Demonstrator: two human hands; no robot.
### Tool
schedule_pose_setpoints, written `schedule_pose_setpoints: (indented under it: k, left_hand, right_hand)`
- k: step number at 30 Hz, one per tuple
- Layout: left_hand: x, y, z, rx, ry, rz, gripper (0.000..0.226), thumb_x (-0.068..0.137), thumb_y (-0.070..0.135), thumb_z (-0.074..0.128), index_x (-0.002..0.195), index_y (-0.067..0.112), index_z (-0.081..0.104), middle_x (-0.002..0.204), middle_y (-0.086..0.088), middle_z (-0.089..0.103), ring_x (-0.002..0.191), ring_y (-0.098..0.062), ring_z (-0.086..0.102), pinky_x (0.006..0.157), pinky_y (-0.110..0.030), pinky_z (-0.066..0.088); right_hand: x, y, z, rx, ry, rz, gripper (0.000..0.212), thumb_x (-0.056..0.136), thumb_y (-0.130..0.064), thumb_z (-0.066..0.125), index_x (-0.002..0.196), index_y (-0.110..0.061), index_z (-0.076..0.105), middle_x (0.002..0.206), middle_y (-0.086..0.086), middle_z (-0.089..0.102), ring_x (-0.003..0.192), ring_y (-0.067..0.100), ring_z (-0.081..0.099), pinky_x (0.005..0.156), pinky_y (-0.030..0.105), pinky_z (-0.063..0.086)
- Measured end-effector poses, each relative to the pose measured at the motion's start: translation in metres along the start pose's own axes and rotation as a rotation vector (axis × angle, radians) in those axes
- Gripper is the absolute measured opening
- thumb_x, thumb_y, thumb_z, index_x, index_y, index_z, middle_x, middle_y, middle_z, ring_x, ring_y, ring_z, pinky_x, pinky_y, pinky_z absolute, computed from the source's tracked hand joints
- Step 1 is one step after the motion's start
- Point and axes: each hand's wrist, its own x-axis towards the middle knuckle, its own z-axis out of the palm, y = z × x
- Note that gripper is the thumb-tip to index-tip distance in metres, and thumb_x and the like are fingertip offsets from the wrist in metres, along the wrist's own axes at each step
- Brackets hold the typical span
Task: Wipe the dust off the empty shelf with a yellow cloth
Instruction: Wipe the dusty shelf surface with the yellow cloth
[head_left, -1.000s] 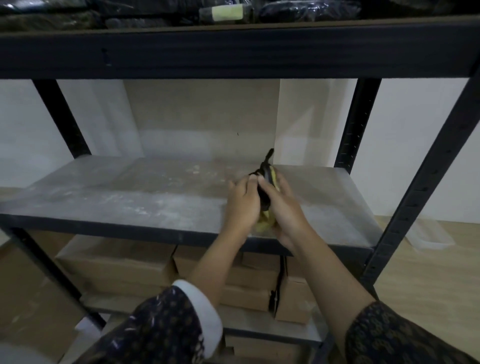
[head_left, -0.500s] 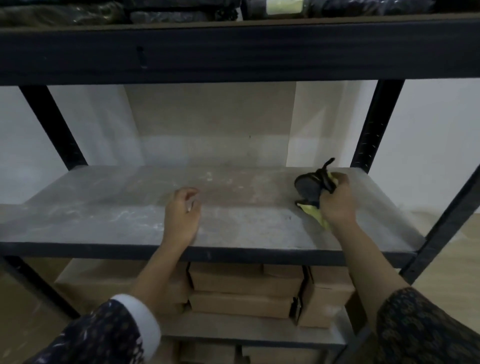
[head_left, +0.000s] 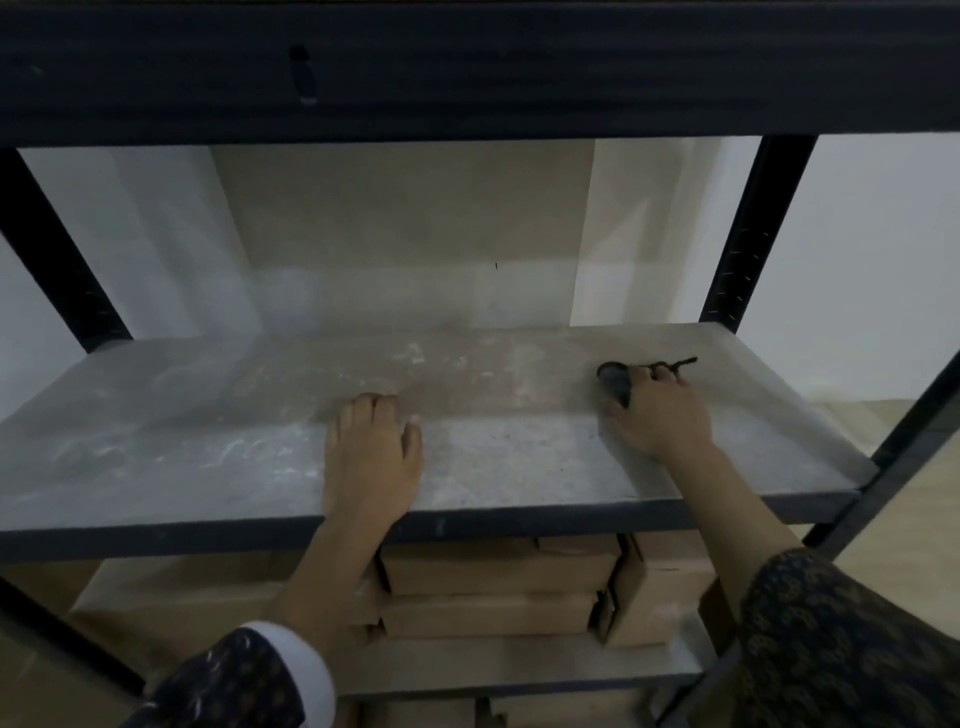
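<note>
Head view: right hand (head_left: 660, 418) grip tight around cloth (head_left: 614, 381)

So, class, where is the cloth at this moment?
In the head view, the cloth lies on the right part of the shelf, gripped under the right hand, well apart from the left hand resting flat near the front edge.

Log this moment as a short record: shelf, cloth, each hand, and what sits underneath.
shelf: grey board, whitish dust streaks toward its front left
cloth: bunched on the shelf's right rear; only a dark part and a cord show, no yellow visible
right hand: on the shelf, fingers curled round the cloth
left hand: flat, palm down near the front edge, holding nothing
below: cardboard boxes stacked on the lower level
</note>
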Motion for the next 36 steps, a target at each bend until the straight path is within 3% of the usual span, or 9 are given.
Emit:
schedule_pose_setpoints:
  k: [9,13,17,20,25,28,32,34,36]
  left_hand:
    - [0.001,-0.004,0.002,0.060,-0.079,-0.015,0.040,0.098,0.029,0.036,0.126,0.007,0.055,0.133,-0.013,0.050,0.122,-0.029,0.040,0.110,-0.038,0.028]
    - [0.001,-0.003,-0.001,0.001,-0.075,-0.011,0.038,0.097,0.025,0.039,0.122,0.005,0.058,0.129,-0.015,0.052,0.119,-0.030,0.042,0.109,-0.041,0.031]
    - [-0.004,-0.008,-0.011,-0.072,-0.005,0.008,0.033,0.094,0.021,0.044,0.115,0.005,0.063,0.119,-0.013,0.058,0.110,-0.030,0.049,0.098,-0.040,0.040]
    - [-0.013,-0.022,-0.016,-0.014,0.017,0.061,0.046,0.092,0.034,0.034,0.111,0.007,0.067,0.111,-0.010,0.064,0.105,-0.028,0.052,0.093,-0.041,0.043]
    - [-0.019,-0.026,-0.012,0.028,-0.020,0.090,0.057,0.090,0.039,0.023,0.106,0.007,0.067,0.104,-0.009,0.062,0.100,-0.026,0.053,0.091,-0.039,0.044]
    - [-0.017,-0.023,-0.011,0.007,-0.034,0.084,0.058,0.089,0.037,0.021,0.109,0.006,0.066,0.105,-0.010,0.061,0.099,-0.026,0.053,0.089,-0.039,0.045]
    - [-0.019,-0.024,-0.012,-0.023,-0.032,0.098,0.057,0.090,0.036,0.020,0.111,0.006,0.064,0.105,-0.008,0.060,0.099,-0.024,0.052,0.089,-0.037,0.046]
    - [-0.020,-0.023,-0.012,-0.022,-0.036,0.094,0.057,0.090,0.035,0.020,0.110,0.006,0.065,0.105,-0.008,0.060,0.099,-0.023,0.052,0.089,-0.036,0.046]
    - [-0.021,-0.022,-0.012,-0.017,-0.040,0.091,0.057,0.090,0.035,0.020,0.109,0.006,0.065,0.106,-0.008,0.060,0.100,-0.023,0.052,0.089,-0.036,0.046]
  right_hand:
    - [-0.039,-0.082,0.005,0.114,0.029,-0.462,0.036,0.090,-0.015,0.048,0.125,-0.017,0.058,0.127,0.011,0.059,0.112,0.031,0.054,0.087,0.034,0.043]
    - [-0.019,-0.045,-0.007,0.327,0.124,-0.183,0.035,0.085,-0.008,0.052,0.117,-0.016,0.063,0.116,0.013,0.067,0.104,0.034,0.061,0.084,0.040,0.052]
    - [-0.002,-0.028,-0.001,0.135,0.078,0.078,0.036,0.097,-0.026,0.041,0.125,-0.004,0.045,0.115,0.024,0.062,0.105,0.040,0.057,0.086,0.043,0.046]
    - [0.000,-0.065,0.010,0.001,0.000,-0.025,0.047,0.095,-0.036,0.041,0.123,0.001,0.046,0.124,0.024,0.056,0.115,0.039,0.051,0.099,0.044,0.039]
    - [-0.030,-0.132,0.016,-0.057,0.009,-0.342,0.033,0.095,-0.012,0.040,0.125,-0.002,0.051,0.127,0.020,0.056,0.114,0.037,0.051,0.098,0.040,0.037]
    - [-0.041,-0.125,0.002,0.241,-0.067,-0.471,0.028,0.090,-0.009,0.049,0.116,-0.007,0.061,0.117,0.016,0.064,0.105,0.033,0.059,0.090,0.036,0.045]
    - [-0.022,-0.060,-0.016,0.444,0.104,-0.196,0.038,0.084,-0.006,0.056,0.122,-0.009,0.058,0.127,0.014,0.054,0.107,0.031,0.057,0.091,0.031,0.044]
    - [-0.016,-0.035,-0.012,0.349,0.057,0.076,0.043,0.094,-0.022,0.049,0.132,-0.003,0.044,0.136,0.020,0.040,0.112,0.039,0.051,0.095,0.039,0.042]
    - [-0.014,-0.034,-0.002,0.119,-0.042,0.169,0.058,0.096,-0.044,0.038,0.133,0.000,0.041,0.136,0.023,0.043,0.119,0.039,0.046,0.098,0.044,0.040]
